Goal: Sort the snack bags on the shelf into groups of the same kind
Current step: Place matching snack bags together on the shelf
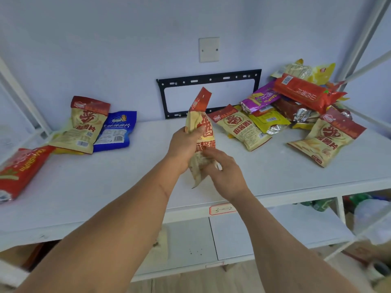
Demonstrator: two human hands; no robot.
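A beige snack bag with a red top (200, 132) is held upright above the middle of the white shelf (131, 178), its red sealed end pointing up and its lower end hanging toward the near edge. The left hand (183, 149) has a closed grip round the bag's middle from the left, thumb across the printed front and fingers curled behind. The right hand (224, 170) pinches the bag's lower part from the right, its fingers bent onto the crinkled bottom corner. On the far left of the shelf lies a matching beige bag (84, 125), partly overlapping a blue bag (115, 131) just to its right and lying over a yellow bag whose edge shows beneath it. Nearer and further left, a red bag (19, 170) lies at the shelf's left end. To the right of the held bag, another beige bag (241, 127) lies flat, and a further beige bag (326, 137) lies at the right. Behind these is a loose pile (296, 96) of mixed bags leaning on one another: a long red pack (304, 90) on top, a purple bag (261, 98) and yellow bags among them. On the far wall are a black metal bracket (209, 92) and a white blank plate (209, 49). A small label (222, 209) with a red border is stuck on the shelf's near edge.
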